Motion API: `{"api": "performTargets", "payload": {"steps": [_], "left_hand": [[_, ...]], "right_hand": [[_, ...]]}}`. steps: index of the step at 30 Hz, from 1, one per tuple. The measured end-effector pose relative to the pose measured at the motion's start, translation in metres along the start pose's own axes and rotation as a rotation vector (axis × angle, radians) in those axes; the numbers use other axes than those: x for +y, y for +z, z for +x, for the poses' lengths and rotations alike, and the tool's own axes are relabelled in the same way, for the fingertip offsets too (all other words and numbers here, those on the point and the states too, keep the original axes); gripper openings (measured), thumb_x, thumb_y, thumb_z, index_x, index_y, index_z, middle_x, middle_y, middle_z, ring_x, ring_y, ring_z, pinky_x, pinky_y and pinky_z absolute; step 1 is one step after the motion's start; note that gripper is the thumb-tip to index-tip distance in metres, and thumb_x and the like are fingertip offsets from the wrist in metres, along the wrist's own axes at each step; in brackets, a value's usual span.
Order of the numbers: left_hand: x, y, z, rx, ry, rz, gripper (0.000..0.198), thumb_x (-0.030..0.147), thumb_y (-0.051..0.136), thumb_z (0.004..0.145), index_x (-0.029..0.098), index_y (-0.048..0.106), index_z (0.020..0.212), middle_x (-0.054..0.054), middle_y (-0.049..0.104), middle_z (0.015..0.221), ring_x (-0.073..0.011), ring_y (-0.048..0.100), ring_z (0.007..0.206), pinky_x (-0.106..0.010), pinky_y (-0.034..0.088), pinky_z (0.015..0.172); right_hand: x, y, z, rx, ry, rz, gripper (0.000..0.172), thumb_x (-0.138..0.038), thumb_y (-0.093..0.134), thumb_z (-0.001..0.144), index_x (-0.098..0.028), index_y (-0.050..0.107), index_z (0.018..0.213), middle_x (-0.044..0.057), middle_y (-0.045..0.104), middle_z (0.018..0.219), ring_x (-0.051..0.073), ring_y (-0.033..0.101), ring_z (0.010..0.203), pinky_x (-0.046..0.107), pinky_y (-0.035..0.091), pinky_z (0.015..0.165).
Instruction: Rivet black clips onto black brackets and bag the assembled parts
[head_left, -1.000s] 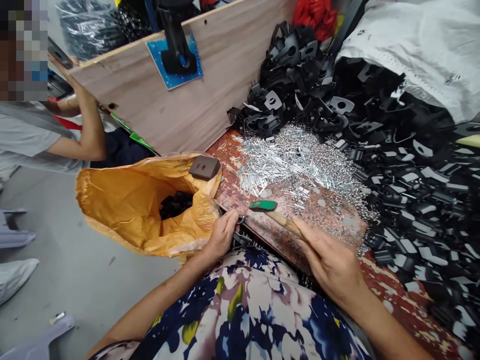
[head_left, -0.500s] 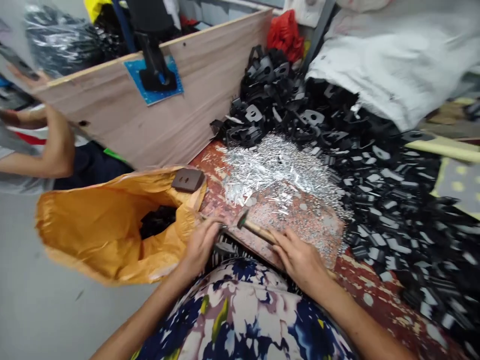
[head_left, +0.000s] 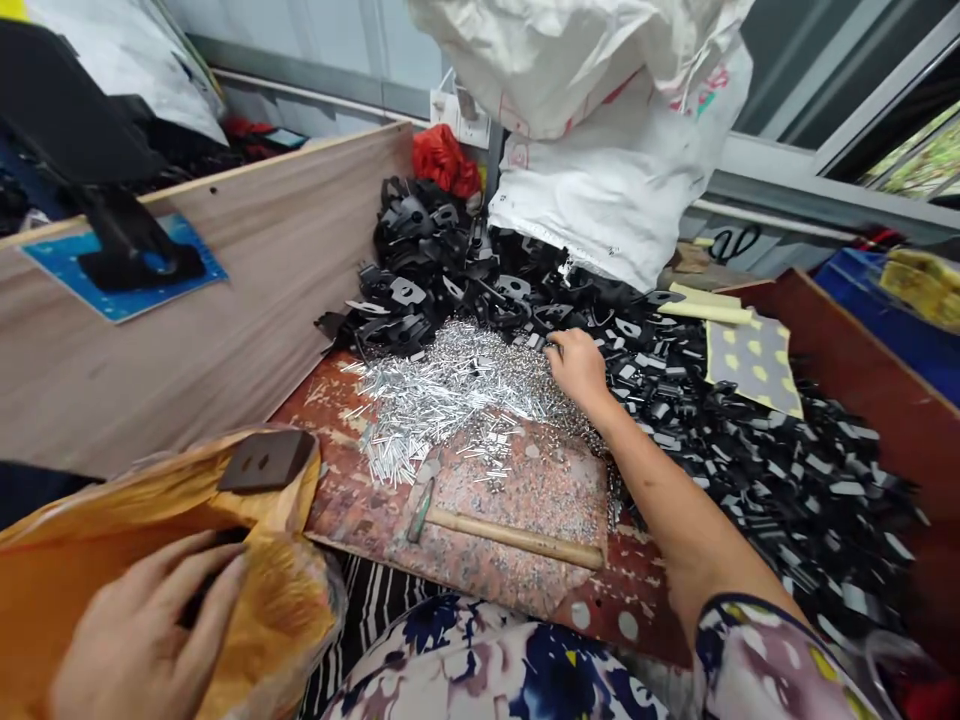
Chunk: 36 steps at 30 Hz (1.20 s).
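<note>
My left hand is over the mouth of an orange-yellow sack, fingers spread and slightly bent, with nothing visible in it. My right hand reaches to where a heap of shiny metal pins meets a pile of small black plastic parts. Its fingers are curled together; whatever they pinch is too hidden to make out. A hammer with a wooden handle lies on a worn, pin-strewn slab close to my lap, touched by neither hand.
A brown block rests on the sack's rim. A wooden board walls off the left, bearing a black stand on a blue pad. Behind the pile hangs a large white sack. Dotted grey sheets lie at right.
The hammer has left my right hand and lies on the slab. My right hand has moved forward to the pile, my left hand over to the sack. The view has turned right.
</note>
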<state>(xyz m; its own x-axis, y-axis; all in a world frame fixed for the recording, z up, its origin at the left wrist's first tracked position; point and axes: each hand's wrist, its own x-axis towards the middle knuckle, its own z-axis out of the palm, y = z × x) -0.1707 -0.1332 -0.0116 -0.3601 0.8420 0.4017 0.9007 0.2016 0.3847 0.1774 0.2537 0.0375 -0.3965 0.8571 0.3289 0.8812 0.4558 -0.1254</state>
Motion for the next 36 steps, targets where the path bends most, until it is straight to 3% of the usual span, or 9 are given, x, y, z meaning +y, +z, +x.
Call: {"api": "performTargets", "payload": {"steps": [6, 10, 15, 18, 22, 24, 28, 31, 36], "left_hand": [[0.07, 0.035, 0.016, -0.052, 0.27, -0.196, 0.021, 0.039, 0.054, 0.098, 0.029, 0.072, 0.1, -0.004, 0.077, 0.1, -0.0247, 0.075, 0.091, -0.035, 0.061, 0.08], [0.101, 0.056, 0.035, -0.135, 0.348, -0.289, 0.02, 0.029, 0.056, 0.099, 0.026, 0.068, 0.114, -0.006, 0.075, 0.103, -0.0228, 0.074, 0.095, -0.033, 0.061, 0.083], [0.141, 0.098, 0.062, -0.138, 0.404, -0.205, 0.045, 0.027, 0.06, 0.096, 0.018, 0.057, 0.14, -0.02, 0.059, 0.137, -0.0353, 0.061, 0.122, -0.053, 0.057, 0.097], [0.151, 0.117, 0.069, -0.253, 0.442, -0.15, 0.029, 0.028, 0.062, 0.095, 0.019, 0.07, 0.121, -0.021, 0.055, 0.142, -0.0382, 0.059, 0.121, -0.055, 0.056, 0.095], [0.146, 0.124, 0.067, -0.354, 0.353, -0.128, 0.028, 0.037, 0.057, 0.097, 0.02, 0.07, 0.079, -0.015, 0.064, 0.11, -0.033, 0.063, 0.097, -0.049, 0.059, 0.082], [0.143, 0.121, 0.065, -0.373, 0.283, -0.145, 0.034, 0.04, 0.053, 0.098, 0.021, 0.068, 0.076, -0.012, 0.062, 0.095, -0.0317, 0.062, 0.089, -0.049, 0.058, 0.079], [0.144, 0.112, 0.063, -0.392, 0.206, -0.29, 0.033, 0.037, 0.047, 0.099, 0.02, 0.069, 0.082, -0.015, 0.061, 0.119, -0.0339, 0.061, 0.112, -0.055, 0.052, 0.099], [0.138, 0.107, 0.063, -0.377, 0.09, -0.456, 0.032, 0.038, 0.048, 0.098, 0.02, 0.072, 0.085, -0.015, 0.055, 0.136, -0.0342, 0.054, 0.128, -0.054, 0.046, 0.108], [0.123, 0.098, 0.064, -0.273, -0.311, -0.72, 0.035, 0.052, 0.069, 0.085, 0.019, 0.075, 0.075, -0.011, 0.059, 0.121, -0.0323, 0.056, 0.123, -0.042, 0.053, 0.097]], "right_hand": [[0.011, 0.018, 0.061, -0.003, -0.041, -0.093, 0.022, -0.019, 0.051, 0.096, -0.016, 0.073, 0.1, 0.015, 0.068, 0.109, 0.028, 0.052, 0.103, 0.039, 0.041, 0.084], [-0.017, 0.014, 0.007, -0.037, -0.24, -0.101, 0.029, -0.013, 0.042, 0.098, -0.014, 0.07, 0.101, 0.016, 0.068, 0.102, 0.026, 0.054, 0.095, 0.039, 0.039, 0.081], [-0.076, -0.007, -0.1, -0.159, -0.615, 0.01, 0.027, -0.021, 0.047, 0.101, -0.03, 0.072, 0.092, 0.002, 0.073, 0.089, 0.019, 0.059, 0.088, 0.034, 0.045, 0.089], [-0.086, -0.018, -0.13, -0.227, -0.733, 0.209, 0.027, -0.024, 0.048, 0.102, -0.034, 0.073, 0.099, -0.002, 0.076, 0.092, 0.016, 0.064, 0.089, 0.033, 0.047, 0.094], [-0.038, -0.02, -0.088, -0.351, -0.386, 0.3, 0.033, -0.026, 0.047, 0.103, -0.038, 0.068, 0.125, -0.01, 0.074, 0.075, 0.012, 0.062, 0.063, 0.029, 0.054, 0.078], [-0.003, -0.013, -0.046, -0.273, -0.232, 0.209, 0.039, -0.018, 0.038, 0.104, -0.026, 0.069, 0.127, 0.0, 0.077, 0.087, 0.015, 0.067, 0.075, 0.032, 0.054, 0.081], [0.042, 0.012, 0.018, -0.203, -0.088, 0.053, 0.033, -0.003, 0.048, 0.09, -0.012, 0.075, 0.107, 0.018, 0.076, 0.105, 0.024, 0.067, 0.101, 0.036, 0.049, 0.094], [0.052, 0.027, 0.032, -0.201, -0.061, 0.013, 0.027, -0.002, 0.054, 0.084, -0.012, 0.076, 0.096, 0.018, 0.077, 0.098, 0.025, 0.068, 0.098, 0.035, 0.047, 0.092], [0.057, 0.015, 0.024, -0.103, -0.017, 0.028, 0.029, -0.014, 0.051, 0.092, -0.016, 0.076, 0.106, 0.014, 0.076, 0.109, 0.027, 0.066, 0.105, 0.037, 0.048, 0.094]]}}
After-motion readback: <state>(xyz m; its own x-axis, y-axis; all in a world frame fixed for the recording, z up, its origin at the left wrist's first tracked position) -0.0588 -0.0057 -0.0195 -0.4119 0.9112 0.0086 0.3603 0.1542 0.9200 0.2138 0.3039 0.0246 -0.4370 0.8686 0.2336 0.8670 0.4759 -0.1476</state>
